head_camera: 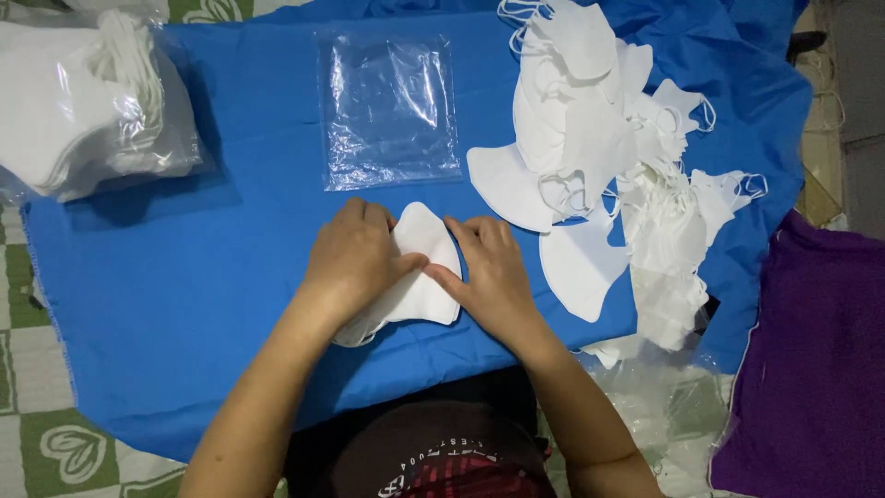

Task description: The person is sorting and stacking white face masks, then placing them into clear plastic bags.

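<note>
A small stack of folded white face masks lies on the blue cloth in front of me. My left hand presses flat on its left side, fingers curled over the edge. My right hand rests on its right side, thumb touching the masks near the middle. Both hands hold the stack against the cloth. Just beyond the hands lies a flat stack of clear plastic bags.
A loose heap of white masks with ear loops spreads over the right of the cloth. A clear bag full of masks sits at the far left. Purple fabric lies at the right, and crumpled clear plastic near my right forearm.
</note>
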